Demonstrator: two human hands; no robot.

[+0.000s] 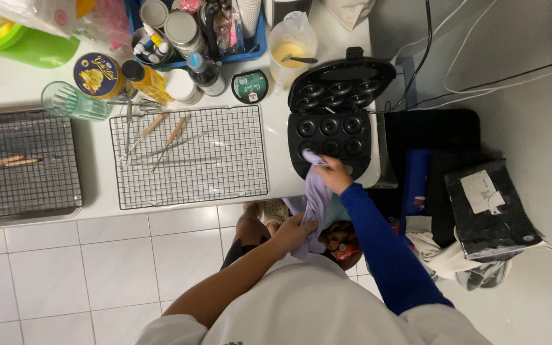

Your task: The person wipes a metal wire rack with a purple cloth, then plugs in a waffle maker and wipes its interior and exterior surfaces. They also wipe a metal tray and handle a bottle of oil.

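Racks first: dark wire cooling rack in a metal tray point(23, 166) at far left of the white table point(97, 211), two small wooden-handled sticks lying on it. Next right, clear green-tinted drinking glass point(71, 101), round blue-and-yellow tin point(97, 73), yellow oil bottle point(148, 82). Below those, second black wire cooling rack point(190, 156), flat on the table, thin wooden-handled skewers point(161, 137) scattered over its left part. Behind it, blue plastic crate point(257, 41) packed with jars and bottles, then clear plastic jug of pale yellow batter point(292, 45) with a spoon in it.

Left hand point(295, 231) below the table edge, closed around the lower bunch of a pale lilac cloth point(314, 198). Cloth's long axis runs up and slightly right from that hand to the right hand point(333, 174), blue sleeve, fingers pinched on the cloth's top end. Right hand presses that end onto the near edge of the open black mini-doughnut maker's point(333, 121) lower plate. Machine lies directly ahead of the right hand, lid tilted back; right hand is the nearer one, left well short of it. Moulds look empty.

Right of the table, on grey floor: dark bags, black box with white label point(490, 207), cables.
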